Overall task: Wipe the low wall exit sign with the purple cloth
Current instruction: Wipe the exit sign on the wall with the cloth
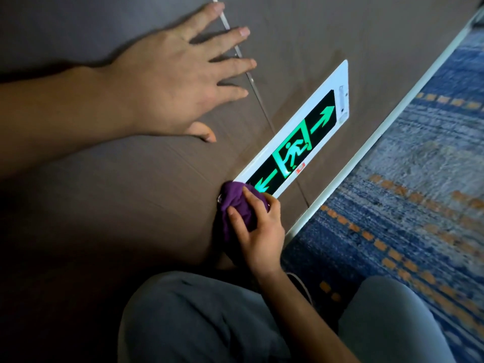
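Observation:
The exit sign [301,142] is a long white-framed panel set low in the brown wall, with a glowing green running figure and an arrow at each end. My right hand [258,231] is bunched around the purple cloth [237,205] and presses it against the sign's near end, covering the tip of the left arrow. My left hand [180,77] lies flat on the wall above the sign, fingers spread, holding nothing.
A thin metal trim strip [237,48] runs down the wall under my left fingers. A white skirting [366,142] borders the blue carpet with orange marks [408,205]. My knees in grey trousers [199,323] are close to the wall.

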Available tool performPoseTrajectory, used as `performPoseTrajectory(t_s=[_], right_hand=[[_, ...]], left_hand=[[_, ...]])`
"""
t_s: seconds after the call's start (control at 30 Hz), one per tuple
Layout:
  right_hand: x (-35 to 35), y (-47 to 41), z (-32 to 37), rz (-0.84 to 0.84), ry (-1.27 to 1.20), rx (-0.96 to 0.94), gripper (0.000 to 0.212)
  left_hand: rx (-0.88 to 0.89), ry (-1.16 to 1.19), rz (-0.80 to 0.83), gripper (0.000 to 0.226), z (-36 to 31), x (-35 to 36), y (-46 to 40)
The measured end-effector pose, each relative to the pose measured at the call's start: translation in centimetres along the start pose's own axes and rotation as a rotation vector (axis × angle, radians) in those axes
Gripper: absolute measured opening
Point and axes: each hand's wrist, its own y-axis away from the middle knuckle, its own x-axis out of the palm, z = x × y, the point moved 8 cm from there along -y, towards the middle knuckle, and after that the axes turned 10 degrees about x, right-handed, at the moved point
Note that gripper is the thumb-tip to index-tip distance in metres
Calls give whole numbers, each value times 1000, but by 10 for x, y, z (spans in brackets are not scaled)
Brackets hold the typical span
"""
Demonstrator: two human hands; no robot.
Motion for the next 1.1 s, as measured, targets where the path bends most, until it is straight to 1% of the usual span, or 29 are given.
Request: performPoseTrajectory(t_s=[0.1,0.23,0.33,0.4,0.53,0.63,0.7,0.8,0.87,1.0,1.1], right_hand=[[-12,-12,1,6,-38,-19,48],[-34,-31,27,-94,-139,-71,46],[-32,-38,49,-124,-82,-114,47],[-25,-32,51,-119,-21,-133,46],[-12,-13,29,-85,-6,-199,41],[-3,-4,7,-65,4,-197,41],[1,1,-10,-47,37,-169,43],[1,1,-34,-14,84,-74,45],[-3,0,-39,-17,95,-43,44],[-23,-7,-8,-119,-67,-95,41],[-25,-12,31,-143,-180,-207,40]], left_hand=[[7,4,9,91,1,-1,0],[47,13,27,87,-7,0,-5],[64,-11,43,89,-12,2,-7],[70,-20,44,90,-13,2,-8],[62,-18,53,89,-10,2,-9],[71,-4,54,89,-10,0,-10],[71,-10,47,87,-10,0,-9],[73,-13,49,87,-10,0,-9],[75,-2,52,87,-10,-1,-10],[65,11,64,87,-10,0,-9],[72,26,93,87,-11,0,-9]])
